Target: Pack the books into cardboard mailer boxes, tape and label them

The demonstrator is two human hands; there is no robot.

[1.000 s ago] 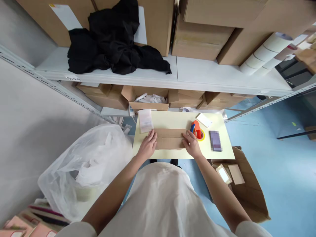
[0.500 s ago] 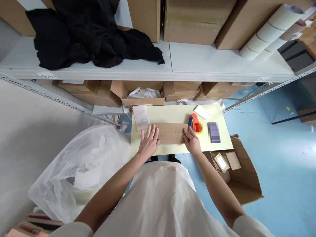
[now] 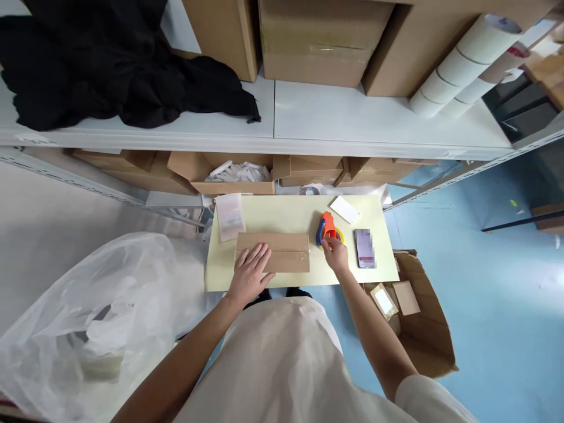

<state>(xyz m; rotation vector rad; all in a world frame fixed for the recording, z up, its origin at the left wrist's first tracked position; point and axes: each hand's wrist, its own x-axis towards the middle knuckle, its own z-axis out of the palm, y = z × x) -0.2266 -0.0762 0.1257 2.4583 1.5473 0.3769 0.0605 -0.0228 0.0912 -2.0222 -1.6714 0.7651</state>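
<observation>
A closed brown cardboard box (image 3: 288,252) lies lengthwise on the pale yellow table (image 3: 282,214). My left hand (image 3: 251,273) rests flat on its left part, fingers stretched out and thumb apart. To the box's right is a tape dispenser (image 3: 327,222) in red and blue with a yellow-edged roll. My right hand (image 3: 336,255) has its fingers closed on the near end of the dispenser, partly covering it. Beside that hand lies a phone (image 3: 365,249), its screen blurred. A white rectangular item (image 3: 345,210) sits behind, and a translucent packet (image 3: 230,217) is at the table's back left.
A shelf (image 3: 335,114) above the table's back carries cartons, black cloth (image 3: 132,76) and paper rolls (image 3: 462,67). Under it stands an open box of white items (image 3: 240,172). A large plastic bag (image 3: 145,258) is on the left; an open carton (image 3: 434,329) stands right on the floor.
My right hand has left the box's right end and moved to the tape dispenser. The left hand has slid farther onto the box top. The whole view has shifted slightly.
</observation>
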